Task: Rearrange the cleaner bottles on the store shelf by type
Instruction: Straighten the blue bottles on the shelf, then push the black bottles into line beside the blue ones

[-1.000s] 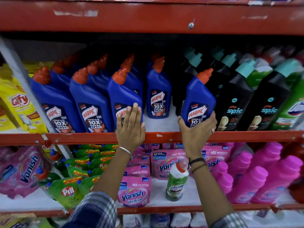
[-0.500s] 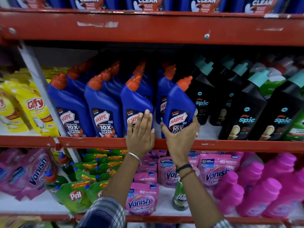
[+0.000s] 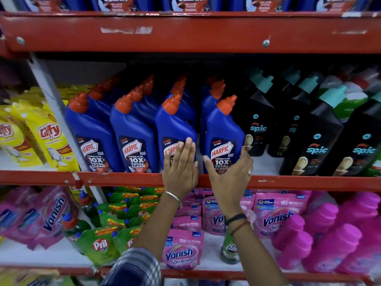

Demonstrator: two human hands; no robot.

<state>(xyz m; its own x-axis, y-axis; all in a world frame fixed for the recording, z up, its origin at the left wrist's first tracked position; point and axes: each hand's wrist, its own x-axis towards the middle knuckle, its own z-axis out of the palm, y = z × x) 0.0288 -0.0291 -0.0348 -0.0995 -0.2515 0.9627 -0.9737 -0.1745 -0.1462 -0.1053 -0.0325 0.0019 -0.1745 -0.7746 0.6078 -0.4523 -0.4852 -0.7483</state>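
Blue Harpic bottles (image 3: 132,131) with orange caps stand in rows on the middle shelf (image 3: 123,178). My right hand (image 3: 228,174) wraps the base of the rightmost front Harpic bottle (image 3: 222,129), thumb on its left side and fingers on its right. That bottle stands upright at the shelf's front edge, next to the black Spic bottles (image 3: 257,120). My left hand (image 3: 181,168) lies flat, holding nothing, against the label of the neighbouring Harpic bottle (image 3: 175,124). More black Spic bottles (image 3: 313,141) with teal caps fill the right side.
Yellow Giffy pouches (image 3: 49,137) sit left of a slanted shelf post. Green bottles (image 3: 350,104) show behind the Spic ones. Below are Vanish pouches (image 3: 181,250), Pril pouches (image 3: 99,244), a green Domex bottle (image 3: 228,250) and pink bottles (image 3: 329,244). The red upper shelf beam (image 3: 185,34) hangs close overhead.
My right hand carried the Harpic bottle leftwards from beside the Spic bottles and stood it upright at the end of the Harpic row. My left hand stayed on the neighbouring bottle.
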